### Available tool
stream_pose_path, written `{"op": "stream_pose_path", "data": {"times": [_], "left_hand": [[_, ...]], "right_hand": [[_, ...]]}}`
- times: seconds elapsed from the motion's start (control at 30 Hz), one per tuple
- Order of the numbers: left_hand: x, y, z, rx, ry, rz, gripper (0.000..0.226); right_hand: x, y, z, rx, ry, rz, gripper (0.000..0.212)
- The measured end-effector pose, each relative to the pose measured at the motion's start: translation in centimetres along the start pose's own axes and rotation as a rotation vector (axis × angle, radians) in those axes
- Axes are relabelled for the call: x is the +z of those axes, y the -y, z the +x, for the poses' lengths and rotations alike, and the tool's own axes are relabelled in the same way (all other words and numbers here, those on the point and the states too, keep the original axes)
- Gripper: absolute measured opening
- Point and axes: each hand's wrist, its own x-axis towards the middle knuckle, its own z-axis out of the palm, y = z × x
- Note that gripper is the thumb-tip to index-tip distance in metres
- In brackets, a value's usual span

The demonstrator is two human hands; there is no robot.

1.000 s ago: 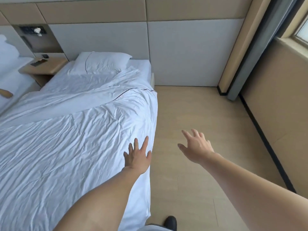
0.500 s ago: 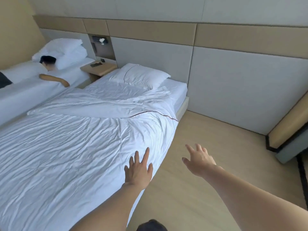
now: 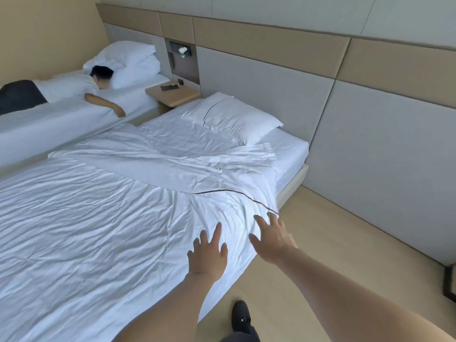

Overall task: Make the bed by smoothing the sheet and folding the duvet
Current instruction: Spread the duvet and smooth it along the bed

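At the far left a second bed (image 3: 61, 129) stands along the tan wall, and a person (image 3: 74, 91) in a white top lies face down on it, head against stacked pillows (image 3: 130, 62), one arm stretched over the side. Between the two beds a wooden nightstand (image 3: 176, 96) carries a dark flat device. The near bed fills the left and middle of the view: its wrinkled white duvet (image 3: 98, 218) covers most of the mattress, with the top edge turned back in a band marked by a thin dark piping line, leaving the white sheet (image 3: 288, 154) bare near the headboard, where one pillow (image 3: 237, 117) lies. The left hand (image 3: 207, 255) rests flat on the duvet near the bed's right edge, fingers straight and spread, gripping nothing. Just to its right, the right hand (image 3: 272, 239) reaches over the same edge with fingers extended and relaxed, its fingertips close to the piping; whether it touches the fabric cannot be told. Below, a dark shoe (image 3: 240, 315) stands on the pale wood floor (image 3: 333, 238).
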Motion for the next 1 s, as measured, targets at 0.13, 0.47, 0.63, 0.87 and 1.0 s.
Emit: {"op": "stream_pose_path", "data": {"times": [0.13, 0.47, 0.63, 0.87, 1.0], "left_hand": [[-0.2, -4.5, 7.8, -0.102, 0.026, -0.18, 0.061], [-0.3, -16.1, 23.5, 0.06, 0.129, -0.068, 0.063], [0.1, -18.6, 33.7, -0.047, 0.126, -0.019, 0.066], [3.1, -23.4, 47.2, -0.411, 0.14, -0.23, 0.065], [6.4, -26.7, 53.1, -0.516, 0.232, -0.288, 0.063]], "right_hand": [[-0.9, -5.3, 6.7, 0.08, 0.083, 0.203, 0.066], [-4.6, -14.8, 23.9, 0.285, 0.16, 0.265, 0.06], [-6.0, -19.2, 36.5, 0.212, 0.276, 0.187, 0.062], [-7.0, -25.3, 55.8, -0.012, 0.386, -0.01, 0.056], [-5.8, -27.8, 66.0, -0.063, 0.436, 0.037, 0.058]]}}
